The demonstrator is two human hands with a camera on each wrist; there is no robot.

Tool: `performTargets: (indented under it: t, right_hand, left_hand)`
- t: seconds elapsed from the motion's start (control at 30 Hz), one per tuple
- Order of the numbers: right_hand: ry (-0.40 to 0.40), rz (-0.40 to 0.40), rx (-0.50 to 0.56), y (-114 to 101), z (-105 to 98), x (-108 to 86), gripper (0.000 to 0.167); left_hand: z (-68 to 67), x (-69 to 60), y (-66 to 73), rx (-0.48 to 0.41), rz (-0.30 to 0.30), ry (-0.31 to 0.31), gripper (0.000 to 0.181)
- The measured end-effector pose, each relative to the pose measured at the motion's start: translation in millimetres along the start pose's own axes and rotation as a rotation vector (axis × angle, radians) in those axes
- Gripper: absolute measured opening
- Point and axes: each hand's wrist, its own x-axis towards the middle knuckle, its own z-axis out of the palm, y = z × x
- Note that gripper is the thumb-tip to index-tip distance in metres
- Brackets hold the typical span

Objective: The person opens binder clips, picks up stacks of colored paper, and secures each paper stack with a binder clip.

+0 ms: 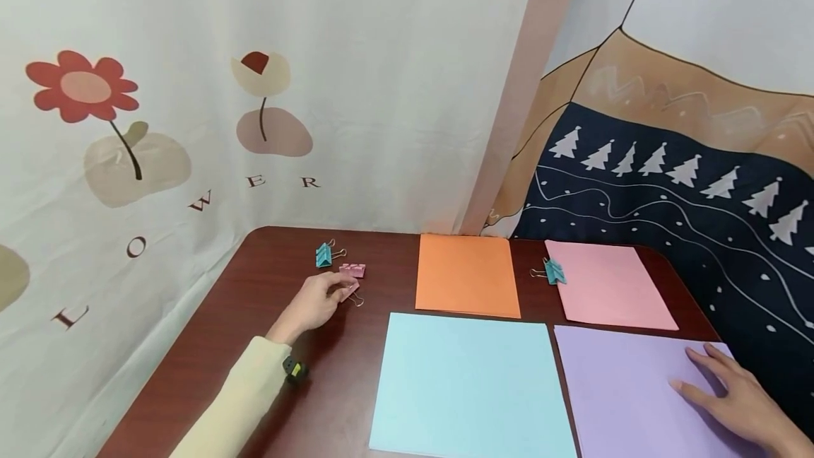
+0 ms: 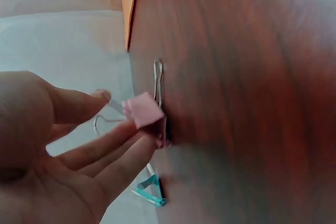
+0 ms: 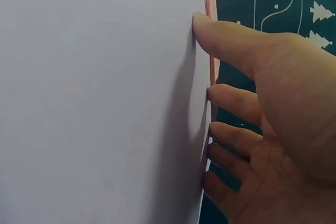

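Note:
My left hand (image 1: 314, 302) pinches a pink binder clip (image 2: 145, 110) by thumb and fingertips, just above the table. Right behind it lies a second pink binder clip (image 1: 352, 271), and farther back a teal binder clip (image 1: 324, 255) with its wire handles out. On the right, my right hand (image 1: 731, 391) rests its fingertips at the edge of the purple paper (image 1: 626, 394). In the right wrist view its thumb and fingers are spread and touch the sheet's edge without curling round it. Another teal binder clip (image 1: 555, 271) sits at the left edge of the pink paper (image 1: 610, 281).
Orange paper (image 1: 467, 274) lies at the back middle of the brown table (image 1: 254, 288). In front of it lies a large light blue sheet (image 1: 467, 380). A white printed curtain (image 1: 381, 90) hangs behind the table, and a dark tree-patterned cloth (image 1: 636, 203) borders its right side.

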Motion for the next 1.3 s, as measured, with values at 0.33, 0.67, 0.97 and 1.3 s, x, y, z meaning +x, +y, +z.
performTargets:
  t: [0.33,0.67,0.97,1.3]
  right_hand:
    - [0.015,-0.060,-0.005,4.5,-1.6,-1.1,0.077]
    - [0.066,-0.129,-0.052,6.8,-3.8,-0.7,0.057]
    - [0.171,-0.043,-0.076,-0.5,-9.5,-3.2,0.067]
    - [0.096,0.360,-0.017,-13.0,-13.8,-1.1,0.099]
  left_hand:
    - [-4.8,11.0,-0.7,0.077,0.163,-0.109,0.038]
    - [-9.6,8.6,-1.8,-0.014,0.105,-0.225,0.009]
    - [-14.1,6.8,-1.9,0.001,0.081,-0.133,0.007]
    - [-19.1,-1.3,-7.2,-0.118,-0.030,-0.137,0.008]
